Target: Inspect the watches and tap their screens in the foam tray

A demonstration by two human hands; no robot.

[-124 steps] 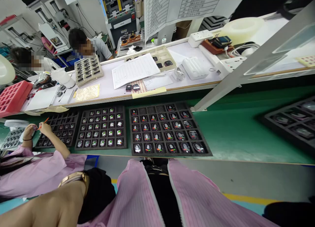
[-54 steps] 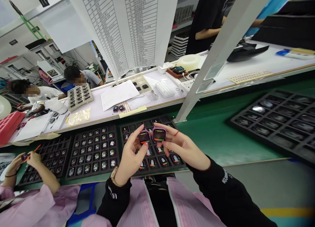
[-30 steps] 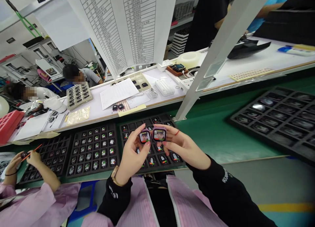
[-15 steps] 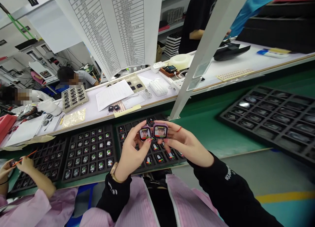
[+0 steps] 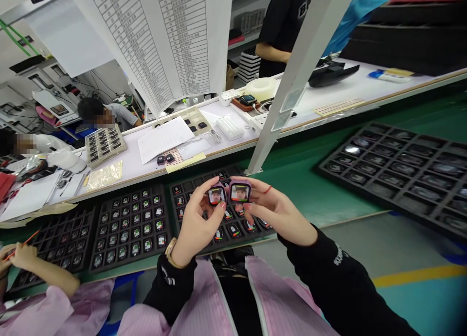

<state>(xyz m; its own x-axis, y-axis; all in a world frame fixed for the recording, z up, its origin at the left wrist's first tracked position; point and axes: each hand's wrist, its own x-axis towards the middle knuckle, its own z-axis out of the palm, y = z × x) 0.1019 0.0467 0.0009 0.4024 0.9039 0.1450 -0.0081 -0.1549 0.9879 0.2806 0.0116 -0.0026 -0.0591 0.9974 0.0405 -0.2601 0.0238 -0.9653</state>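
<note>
In my left hand (image 5: 202,218) I grip a smartwatch body (image 5: 216,195) without a strap, its lit screen facing up at me. A second, purple-rimmed smartwatch body (image 5: 240,192) is held between the thumb and fingers of my right hand (image 5: 279,209). The two watches are side by side, and both screens show a picture of a person. Below them lies a black compartment tray (image 5: 176,180) with several lit watch bodies in its cells, partly hidden by my hands.
To the left lie another tray (image 5: 128,222) of watches and a co-worker's hands (image 5: 24,253) with an orange stick. A dark tray (image 5: 396,168) stands at the right. A white post (image 5: 280,102) rises behind my hands; a printed sheet (image 5: 160,39) hangs above the shelf.
My view has shifted slightly, so the surroundings sit further left. Both hands still hold the watches side by side. The co-worker's hands at left have moved a little left and down.
</note>
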